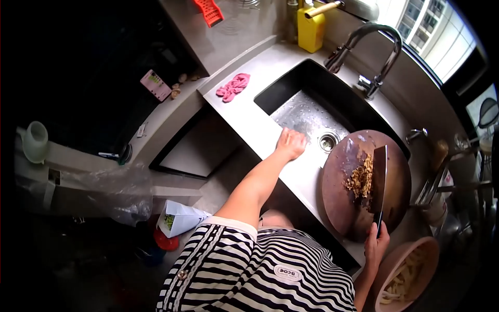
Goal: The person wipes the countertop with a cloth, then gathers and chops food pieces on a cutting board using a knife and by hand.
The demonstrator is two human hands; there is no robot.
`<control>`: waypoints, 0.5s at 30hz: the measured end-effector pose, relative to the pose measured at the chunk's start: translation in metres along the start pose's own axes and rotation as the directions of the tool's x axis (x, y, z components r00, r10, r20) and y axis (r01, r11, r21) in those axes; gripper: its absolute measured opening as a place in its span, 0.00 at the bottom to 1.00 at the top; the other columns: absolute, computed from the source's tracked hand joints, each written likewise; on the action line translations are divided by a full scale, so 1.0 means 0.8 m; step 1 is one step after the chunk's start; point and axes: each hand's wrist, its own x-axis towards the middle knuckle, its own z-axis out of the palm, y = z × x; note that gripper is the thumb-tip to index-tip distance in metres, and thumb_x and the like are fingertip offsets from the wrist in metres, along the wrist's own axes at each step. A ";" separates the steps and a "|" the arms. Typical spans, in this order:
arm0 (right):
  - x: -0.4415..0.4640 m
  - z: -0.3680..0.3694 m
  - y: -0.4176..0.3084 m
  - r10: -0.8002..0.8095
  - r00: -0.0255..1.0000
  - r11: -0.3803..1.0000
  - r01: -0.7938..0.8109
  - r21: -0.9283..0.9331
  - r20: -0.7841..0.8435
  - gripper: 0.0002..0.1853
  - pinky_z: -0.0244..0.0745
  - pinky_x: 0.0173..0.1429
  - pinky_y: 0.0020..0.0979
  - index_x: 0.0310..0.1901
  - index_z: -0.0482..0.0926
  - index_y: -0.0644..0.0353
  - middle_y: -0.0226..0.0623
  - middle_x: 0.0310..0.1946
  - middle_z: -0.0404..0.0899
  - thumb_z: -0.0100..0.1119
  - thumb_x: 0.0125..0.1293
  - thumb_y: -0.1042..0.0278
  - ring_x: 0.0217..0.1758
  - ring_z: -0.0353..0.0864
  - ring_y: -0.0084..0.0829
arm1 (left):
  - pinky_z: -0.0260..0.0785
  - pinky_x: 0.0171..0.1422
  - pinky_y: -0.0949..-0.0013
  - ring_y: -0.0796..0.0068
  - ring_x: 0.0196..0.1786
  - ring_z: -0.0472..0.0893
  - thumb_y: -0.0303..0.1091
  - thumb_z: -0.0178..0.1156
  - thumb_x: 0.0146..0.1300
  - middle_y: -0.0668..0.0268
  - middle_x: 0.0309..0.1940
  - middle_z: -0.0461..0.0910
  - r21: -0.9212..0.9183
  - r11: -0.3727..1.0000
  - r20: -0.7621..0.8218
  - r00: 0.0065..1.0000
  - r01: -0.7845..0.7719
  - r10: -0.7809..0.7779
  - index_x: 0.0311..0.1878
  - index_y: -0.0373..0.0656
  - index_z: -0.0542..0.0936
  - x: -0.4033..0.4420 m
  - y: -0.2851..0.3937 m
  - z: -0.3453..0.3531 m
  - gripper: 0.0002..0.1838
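Observation:
A round wooden chopping board [338,177] lies partly over the right end of the black sink. Chopped brown food [359,179] is heaped on it, just left of the blade of a cleaver [381,177]. My right hand [376,245] is wrapped round the cleaver's dark handle at the board's near edge, with the blade pointing away from me. My left hand [292,143] rests at the sink's front edge, to the left of the board, with its fingers curled; nothing shows in it.
Behind the board are the sink [312,112] and a curved faucet [395,47]. A pink cloth [234,87] lies on the counter at left, a yellow bottle [311,31] at the back. A pink bowl of pale strips [432,255] stands at lower right.

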 end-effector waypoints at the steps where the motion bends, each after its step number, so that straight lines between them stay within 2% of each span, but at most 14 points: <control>1: 0.003 -0.002 0.003 -0.013 0.999 0.999 0.014 -0.037 0.052 0.10 0.57 0.24 0.20 0.40 0.77 0.63 0.21 0.19 0.66 0.53 0.69 0.64 0.20 0.61 0.13 | 0.62 0.53 0.60 0.62 0.40 0.79 0.40 0.49 0.60 0.59 0.29 0.82 -0.011 1.000 -0.003 1.000 -0.002 0.002 0.25 0.43 0.79 0.001 0.000 0.001 0.15; 2: 0.007 -0.003 0.010 -0.022 0.994 0.997 0.030 -0.073 0.103 0.10 0.57 0.23 0.20 0.40 0.77 0.63 0.21 0.19 0.66 0.53 0.69 0.64 0.20 0.61 0.13 | 0.62 0.52 0.61 0.63 0.40 0.79 0.40 0.48 0.61 0.60 0.30 0.82 -0.007 1.000 -0.004 1.000 0.001 -0.001 0.25 0.44 0.80 0.002 0.000 0.000 0.15; 4: 0.011 -0.006 0.020 -0.050 0.994 0.994 0.058 -0.088 0.099 0.11 0.56 0.23 0.19 0.39 0.77 0.63 0.21 0.19 0.67 0.54 0.69 0.63 0.19 0.61 0.13 | 0.61 0.51 0.62 0.66 0.40 0.79 0.40 0.46 0.61 0.61 0.31 0.82 0.002 1.000 0.001 1.000 0.009 -0.009 0.26 0.46 0.81 0.001 0.001 -0.004 0.16; 9: -0.001 -0.007 0.003 0.001 0.998 1.000 -0.002 0.005 0.067 0.11 0.57 0.21 0.19 0.39 0.77 0.63 0.21 0.19 0.67 0.53 0.69 0.63 0.18 0.61 0.12 | 0.60 0.55 0.61 0.60 0.43 0.79 0.40 0.47 0.61 0.57 0.33 0.82 -0.051 0.997 0.044 0.998 0.049 -0.047 0.32 0.43 0.79 0.000 0.007 -0.018 0.14; 11: -0.001 -0.007 0.000 0.054 0.995 0.998 -0.055 0.006 0.081 0.10 0.57 0.21 0.19 0.40 0.77 0.63 0.22 0.19 0.67 0.54 0.68 0.63 0.18 0.61 0.12 | 0.62 0.53 0.58 0.56 0.41 0.79 0.39 0.49 0.60 0.54 0.31 0.81 -0.044 0.997 -0.034 0.997 0.070 -0.072 0.31 0.42 0.77 -0.002 0.004 -0.011 0.12; 12: 0.003 -0.006 0.009 0.064 0.993 0.997 -0.060 -0.043 0.102 0.10 0.58 0.23 0.20 0.40 0.76 0.64 0.22 0.19 0.66 0.54 0.68 0.64 0.19 0.61 0.13 | 0.62 0.53 0.56 0.54 0.40 0.79 0.39 0.50 0.60 0.53 0.30 0.81 -0.053 0.997 -0.063 0.996 0.061 -0.064 0.31 0.41 0.76 -0.002 0.007 -0.004 0.11; 15: 0.000 -0.006 0.014 0.050 0.997 0.993 -0.044 -0.110 0.055 0.14 0.66 0.34 0.23 0.48 0.78 0.66 0.26 0.23 0.71 0.56 0.66 0.65 0.27 0.66 0.17 | 0.63 0.51 0.52 0.50 0.40 0.78 0.39 0.51 0.61 0.52 0.31 0.80 -0.060 0.997 0.049 0.997 0.058 -0.055 0.34 0.42 0.76 0.001 0.003 -0.011 0.10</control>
